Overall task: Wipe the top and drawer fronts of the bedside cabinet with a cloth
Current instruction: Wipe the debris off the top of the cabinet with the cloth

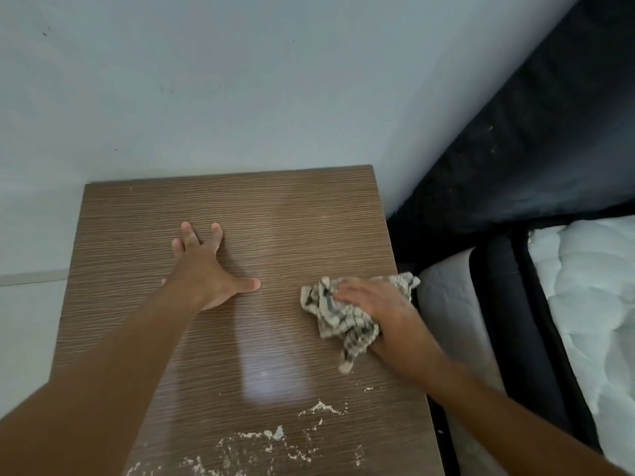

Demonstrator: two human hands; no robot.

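The bedside cabinet's brown wood-grain top fills the middle of the view. My left hand lies flat on it with fingers spread, holding nothing. A crumpled checked cloth lies near the top's right edge, and my right hand presses down on it and grips it. White dusty crumbs are scattered over the near part of the top. The drawer fronts are out of view.
A pale wall stands behind the cabinet. To the right is a dark headboard and a bed with a white quilt and dark mattress edge. A narrow gap separates cabinet and bed.
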